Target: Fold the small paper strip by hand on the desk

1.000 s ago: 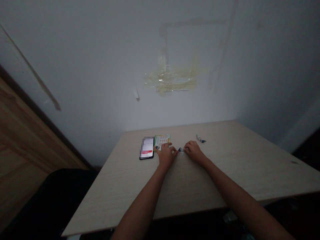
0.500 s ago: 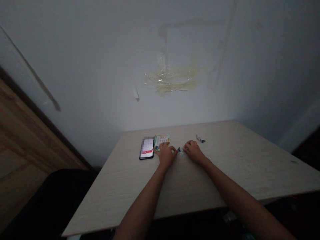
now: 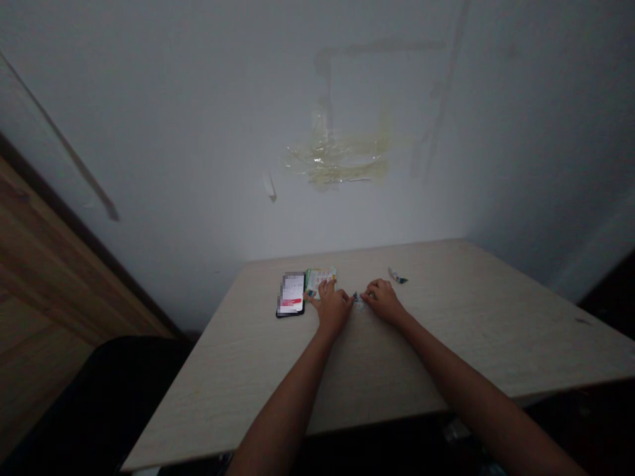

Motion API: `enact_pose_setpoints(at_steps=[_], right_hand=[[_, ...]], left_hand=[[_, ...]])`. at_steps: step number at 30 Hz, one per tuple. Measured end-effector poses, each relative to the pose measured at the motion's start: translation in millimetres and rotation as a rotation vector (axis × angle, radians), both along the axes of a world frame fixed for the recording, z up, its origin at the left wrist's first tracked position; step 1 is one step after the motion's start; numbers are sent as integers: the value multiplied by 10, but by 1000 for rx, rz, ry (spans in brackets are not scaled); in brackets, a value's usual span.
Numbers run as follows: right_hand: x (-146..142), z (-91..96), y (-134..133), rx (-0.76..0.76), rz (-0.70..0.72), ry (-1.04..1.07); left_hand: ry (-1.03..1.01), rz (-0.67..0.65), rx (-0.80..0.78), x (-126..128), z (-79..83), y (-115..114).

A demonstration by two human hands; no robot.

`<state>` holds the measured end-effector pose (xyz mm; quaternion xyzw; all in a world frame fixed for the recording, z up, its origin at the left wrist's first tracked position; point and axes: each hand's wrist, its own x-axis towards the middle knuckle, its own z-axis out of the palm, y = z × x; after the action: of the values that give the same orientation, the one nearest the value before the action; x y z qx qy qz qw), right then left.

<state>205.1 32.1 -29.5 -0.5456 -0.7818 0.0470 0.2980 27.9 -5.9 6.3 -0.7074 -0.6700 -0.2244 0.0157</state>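
A small crumpled dark-blue and pale piece (image 3: 358, 302), like a bit of printed wrapper, lies low over the table between my hands. My left hand (image 3: 333, 309) pinches its left side between thumb and index finger, while the other fingers spread toward a printed card or booklet (image 3: 320, 276). On the piece's right side, my right hand (image 3: 384, 301) is closed, its fingertips pressed together at the edge. The fingers partly hide the piece, and its exact kind is too small to make out.
A phone (image 3: 292, 294) with a lit screen lies left of the booklet. Beyond my right hand is a crumpled white and dark strip (image 3: 397, 276). The pale table (image 3: 387, 383) meets a wall (image 3: 198, 165) with old tape (image 3: 342, 162). A dark chair-like shape (image 3: 114, 390) stands left.
My right fingertips have shifted slightly left, closer to the small piece. My left hand has moved a little to the right. The phone, booklet and strip lie as before.
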Motion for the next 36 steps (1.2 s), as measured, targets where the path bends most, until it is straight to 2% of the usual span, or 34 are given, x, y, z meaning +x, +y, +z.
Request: enact_pose_setpoints(at_steps=[18,36], right_hand=[[-103,140,-47,-147,-136,0],[-142,195,-70,-151,-166,-8]], left_hand=[[32,9,-10,37,-1,21],[57,18,-1,49,-45,44]])
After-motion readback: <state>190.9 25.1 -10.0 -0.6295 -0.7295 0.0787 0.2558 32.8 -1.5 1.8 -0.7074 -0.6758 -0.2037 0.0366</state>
